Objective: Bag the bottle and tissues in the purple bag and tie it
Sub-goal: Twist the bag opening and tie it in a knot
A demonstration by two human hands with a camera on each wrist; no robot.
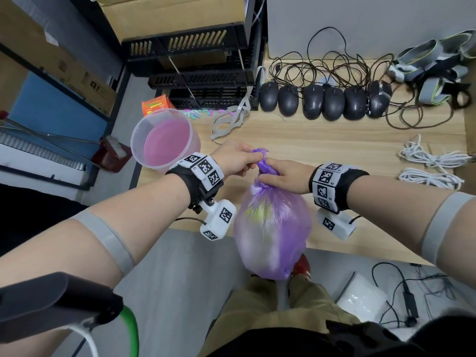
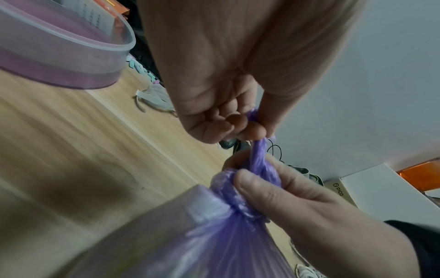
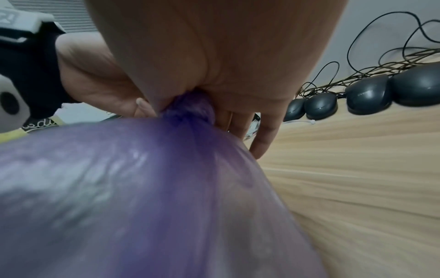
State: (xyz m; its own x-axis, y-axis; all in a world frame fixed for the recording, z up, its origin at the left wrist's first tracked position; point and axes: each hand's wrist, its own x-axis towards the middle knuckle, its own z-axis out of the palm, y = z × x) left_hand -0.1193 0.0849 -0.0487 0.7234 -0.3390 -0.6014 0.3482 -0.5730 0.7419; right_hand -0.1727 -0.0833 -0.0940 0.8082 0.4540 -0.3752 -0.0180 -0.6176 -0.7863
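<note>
A filled purple bag [image 1: 273, 228] hangs over the front edge of the wooden table [image 1: 334, 140]. Its twisted neck [image 2: 259, 159] is gathered into a knot [image 3: 188, 109]. My left hand [image 1: 237, 158] pinches the free end of the neck above the knot and pulls it up. My right hand [image 1: 280, 176] grips the knot at the bag's top, thumb [image 2: 257, 186] pressed on the purple plastic. A yellow-green shape [image 1: 257, 212] and pale contents show dimly through the plastic; bottle and tissues are not clearly distinguishable.
A clear plastic tub [image 1: 164, 140] with a pink base stands at the table's left edge. A row of black computer mice [image 1: 324, 101] with tangled cables lies at the back. White cables [image 1: 427, 166] lie right. Black crates [image 1: 201, 63] stand behind.
</note>
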